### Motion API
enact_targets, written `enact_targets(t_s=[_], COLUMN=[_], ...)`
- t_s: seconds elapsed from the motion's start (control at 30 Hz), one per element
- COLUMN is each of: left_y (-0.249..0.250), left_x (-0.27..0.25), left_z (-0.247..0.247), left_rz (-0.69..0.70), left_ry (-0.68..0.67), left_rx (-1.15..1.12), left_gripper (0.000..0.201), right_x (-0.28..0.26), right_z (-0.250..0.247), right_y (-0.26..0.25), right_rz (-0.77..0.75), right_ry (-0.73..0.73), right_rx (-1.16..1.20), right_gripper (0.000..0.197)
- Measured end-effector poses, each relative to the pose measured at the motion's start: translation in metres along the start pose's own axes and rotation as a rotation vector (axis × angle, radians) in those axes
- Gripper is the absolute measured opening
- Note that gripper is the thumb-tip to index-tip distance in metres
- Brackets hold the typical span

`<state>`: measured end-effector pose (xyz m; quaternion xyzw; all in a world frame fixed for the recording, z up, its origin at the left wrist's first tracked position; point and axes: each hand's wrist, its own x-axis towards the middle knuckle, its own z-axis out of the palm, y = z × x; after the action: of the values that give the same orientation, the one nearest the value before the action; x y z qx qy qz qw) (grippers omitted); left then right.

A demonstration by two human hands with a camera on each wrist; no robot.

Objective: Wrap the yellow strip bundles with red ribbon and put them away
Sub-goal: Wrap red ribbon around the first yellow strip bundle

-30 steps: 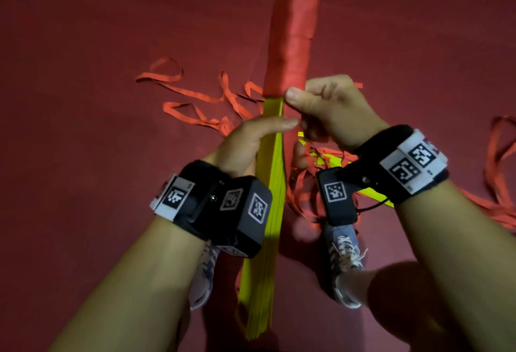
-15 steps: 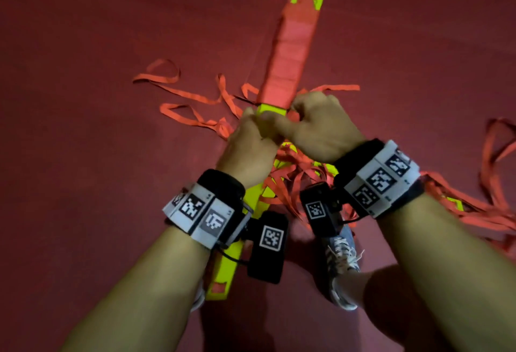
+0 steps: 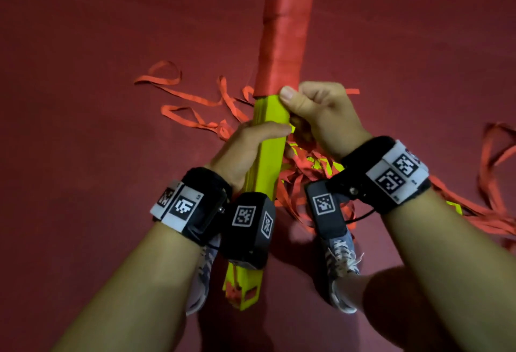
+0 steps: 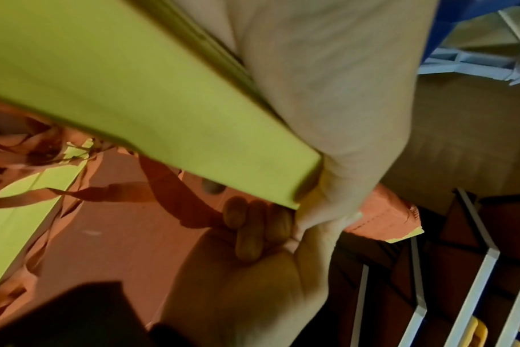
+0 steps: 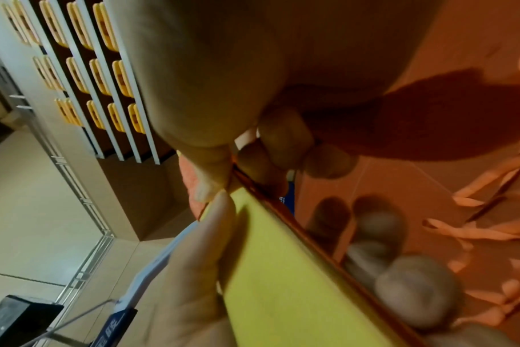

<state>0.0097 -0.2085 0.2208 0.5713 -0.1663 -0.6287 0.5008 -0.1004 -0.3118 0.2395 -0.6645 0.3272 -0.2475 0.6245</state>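
On the floor [image 3: 83, 44] loose ribbon [image 3: 192, 97] sprawls beneath left hand [image 3: 245, 150] and right hand [image 3: 326, 117], fingers [image 3: 268, 129] clasping the bundle [image 3: 272, 156].

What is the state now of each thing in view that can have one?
yellow strip bundle: held; far part wrapped, near part bare.
red ribbon wrap: wound around the bundle.
left hand: grips the bare part.
right hand: pinches bundle at wrap's edge.
loose ribbons: tangled on the floor.

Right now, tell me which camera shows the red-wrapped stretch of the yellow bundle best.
Head view: the red wrap shows nearly whole, from the right hand to the frame's top. The left wrist view catches only its far end beyond a thumb; the right wrist view, a blurred sliver behind fingers.
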Motion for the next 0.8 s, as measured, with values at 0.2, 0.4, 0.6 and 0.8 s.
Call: enact_targets(t_s=[0.2,0.4,0.6,0.8], left_y=[-0.005,-0.020,-0.012,0.013], left_x=[0.003,0.015,-0.001,-0.015], left_z=[0.007,-0.007,0.012,0.009], left_rz=[0.028,0.081,0.102,0.166], left_ry=[0.188,0.347,0.268,0.014], left_rx=[0.185,0.638,0.728,0.147], left_gripper=[0.015,0.039,0.054,0.043], right_x=[0.001,-0.004,-0.006,-0.004], right_z=[-0.013,-0.010,0.003,-0.015], right_y=[0.000,0.004,-0.002,-0.012], right_rz=[0.061,0.123,0.180,0.108], right_ry=[-0.144,-0.233,0.110,-0.023], right_rx=[-0.239,-0.634,-0.474,0.058], right_gripper=[0.041,0.038,0.062,0.051])
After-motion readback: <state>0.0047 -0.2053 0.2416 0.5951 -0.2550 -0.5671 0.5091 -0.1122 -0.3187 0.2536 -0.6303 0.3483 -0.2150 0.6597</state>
